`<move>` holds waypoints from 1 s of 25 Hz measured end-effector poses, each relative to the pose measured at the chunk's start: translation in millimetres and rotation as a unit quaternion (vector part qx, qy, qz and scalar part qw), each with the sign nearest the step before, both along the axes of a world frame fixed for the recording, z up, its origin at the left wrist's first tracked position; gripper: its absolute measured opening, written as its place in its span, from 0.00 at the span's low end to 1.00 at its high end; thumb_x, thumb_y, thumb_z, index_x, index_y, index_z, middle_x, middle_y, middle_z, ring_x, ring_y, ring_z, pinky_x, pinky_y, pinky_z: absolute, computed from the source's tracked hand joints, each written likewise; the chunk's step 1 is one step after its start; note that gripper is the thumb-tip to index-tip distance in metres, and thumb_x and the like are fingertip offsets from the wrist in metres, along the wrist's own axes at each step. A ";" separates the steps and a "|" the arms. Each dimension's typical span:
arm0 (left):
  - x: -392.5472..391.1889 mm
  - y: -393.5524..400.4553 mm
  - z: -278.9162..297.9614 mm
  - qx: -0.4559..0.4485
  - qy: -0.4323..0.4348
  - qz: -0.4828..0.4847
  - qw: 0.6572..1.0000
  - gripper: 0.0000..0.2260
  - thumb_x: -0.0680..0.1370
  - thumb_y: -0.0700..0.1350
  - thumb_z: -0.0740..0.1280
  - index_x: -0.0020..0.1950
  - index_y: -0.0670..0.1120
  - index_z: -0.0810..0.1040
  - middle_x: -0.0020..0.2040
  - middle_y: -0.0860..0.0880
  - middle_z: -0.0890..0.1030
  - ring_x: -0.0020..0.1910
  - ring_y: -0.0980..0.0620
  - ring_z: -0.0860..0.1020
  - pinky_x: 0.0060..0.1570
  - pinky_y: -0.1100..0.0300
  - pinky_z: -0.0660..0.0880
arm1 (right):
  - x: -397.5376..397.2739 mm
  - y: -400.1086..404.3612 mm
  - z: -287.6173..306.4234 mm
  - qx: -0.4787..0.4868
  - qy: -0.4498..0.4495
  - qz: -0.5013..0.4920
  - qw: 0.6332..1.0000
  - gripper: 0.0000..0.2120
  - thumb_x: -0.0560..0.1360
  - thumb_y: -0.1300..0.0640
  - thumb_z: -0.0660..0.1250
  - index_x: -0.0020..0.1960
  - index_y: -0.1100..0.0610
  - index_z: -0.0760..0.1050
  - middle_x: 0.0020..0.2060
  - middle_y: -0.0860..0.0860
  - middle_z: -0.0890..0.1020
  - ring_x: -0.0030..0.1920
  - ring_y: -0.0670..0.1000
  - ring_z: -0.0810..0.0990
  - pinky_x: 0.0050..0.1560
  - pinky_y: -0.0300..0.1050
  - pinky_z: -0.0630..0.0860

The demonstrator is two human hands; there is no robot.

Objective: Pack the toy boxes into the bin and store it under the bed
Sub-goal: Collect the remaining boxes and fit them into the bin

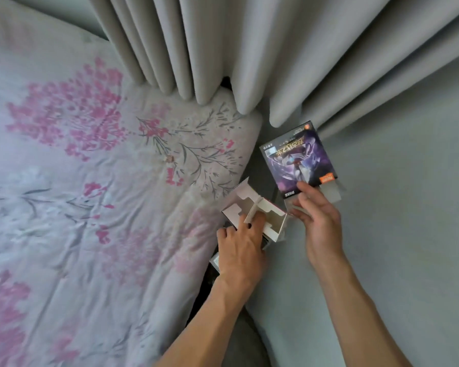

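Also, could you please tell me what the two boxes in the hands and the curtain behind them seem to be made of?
The purple box looks like thin printed cardboard with a slight sheen; artwork covers its face. The open box looks like matte white card, judging by its folded, die-cut flaps. The curtain appears to be thick matte woven fabric, hanging in deep soft folds.

hands (276, 231) holding toy boxes (298, 157), bed (90, 181)

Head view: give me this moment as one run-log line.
left hand: grips open white box | right hand: holds purple toy box | location: beside bed | bin: not visible
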State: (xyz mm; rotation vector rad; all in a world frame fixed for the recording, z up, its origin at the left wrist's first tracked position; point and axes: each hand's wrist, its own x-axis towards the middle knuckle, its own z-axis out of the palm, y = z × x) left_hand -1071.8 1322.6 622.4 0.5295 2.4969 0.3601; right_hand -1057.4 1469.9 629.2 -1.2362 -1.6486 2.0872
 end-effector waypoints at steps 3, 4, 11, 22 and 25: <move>5.4 -32.2 36.2 0.000 0.018 0.041 0.999 0.26 0.73 0.46 0.69 0.70 0.54 0.66 0.60 0.47 0.77 0.48 0.39 0.78 0.51 0.50 0.69 | -11.7 -18.4 29.3 -0.039 0.020 0.041 0.998 0.11 0.77 0.65 0.65 0.53 0.54 0.83 0.38 0.48 0.83 0.39 0.45 0.80 0.41 0.37 0.76; 6.8 -46.4 44.6 -0.018 0.021 0.056 0.998 0.26 0.74 0.48 0.69 0.70 0.54 0.65 0.62 0.48 0.76 0.49 0.38 0.78 0.51 0.49 0.69 | -14.9 -25.7 37.2 -0.050 0.011 0.070 0.996 0.11 0.77 0.64 0.64 0.53 0.54 0.83 0.36 0.48 0.82 0.38 0.45 0.79 0.41 0.37 0.75; 51.5 -181.4 75.7 -0.081 -0.005 0.184 0.979 0.24 0.73 0.46 0.66 0.68 0.53 0.66 0.71 0.49 0.68 0.47 0.39 0.77 0.46 0.52 0.64 | 7.0 -125.1 61.8 -0.042 -0.068 0.284 0.955 0.10 0.77 0.61 0.67 0.51 0.50 0.85 0.43 0.46 0.85 0.42 0.43 0.81 0.44 0.38 0.75; 234.9 -485.5 96.1 -0.157 0.004 0.532 0.832 0.25 0.78 0.64 0.61 0.69 0.53 0.63 0.68 0.46 0.73 0.54 0.39 0.78 0.53 0.47 0.67 | 37.8 -456.4 96.8 -0.036 -0.056 0.604 0.794 0.11 0.77 0.64 0.66 0.56 0.58 0.82 0.38 0.52 0.85 0.37 0.49 0.81 0.41 0.41 0.77; 302.2 -515.8 101.1 -0.178 0.008 0.628 0.757 0.28 0.78 0.61 0.64 0.73 0.53 0.59 0.65 0.46 0.75 0.57 0.38 0.78 0.55 0.47 0.67 | 77.3 -525.3 101.6 -0.032 -0.042 0.700 0.712 0.10 0.76 0.63 0.67 0.54 0.56 0.84 0.43 0.54 0.85 0.42 0.50 0.81 0.45 0.45 0.76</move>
